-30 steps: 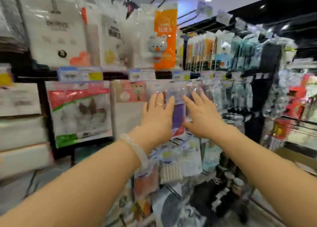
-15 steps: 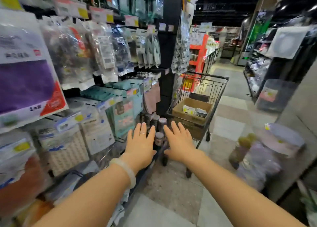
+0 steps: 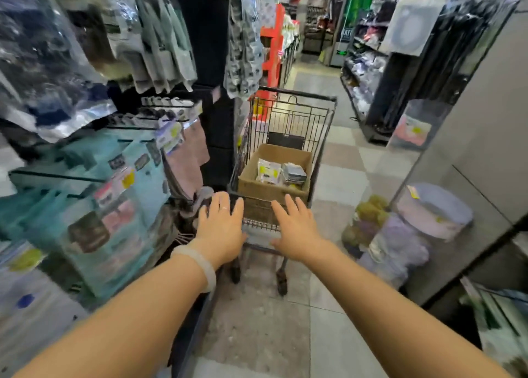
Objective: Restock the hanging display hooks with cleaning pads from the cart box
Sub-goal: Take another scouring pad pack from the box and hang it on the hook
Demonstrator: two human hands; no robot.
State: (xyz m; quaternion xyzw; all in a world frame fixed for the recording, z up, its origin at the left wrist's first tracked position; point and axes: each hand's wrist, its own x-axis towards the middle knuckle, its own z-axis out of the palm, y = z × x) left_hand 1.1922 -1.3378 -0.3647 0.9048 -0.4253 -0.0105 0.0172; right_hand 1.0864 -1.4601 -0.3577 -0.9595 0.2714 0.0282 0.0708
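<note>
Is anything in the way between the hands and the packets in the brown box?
Only the black wire cart's near rim and the brown cardboard box's front wall. The open left hand and right hand must reach over them to the packets. The box top is open.

The cart [image 3: 288,114] is dark wire, carrying a plain brown cardboard box [image 3: 274,189]. Inside lie white packets [image 3: 268,172] with yellow marks and a silvery grey stack [image 3: 294,173]. The floor [image 3: 343,160] is a check of grey and pale pink tiles. Teal packs [image 3: 114,206] hang beside a dusty pink cloth [image 3: 188,154]. A red-orange stand [image 3: 273,49] is further back. The bracelet [image 3: 197,266] is milky white.
</note>
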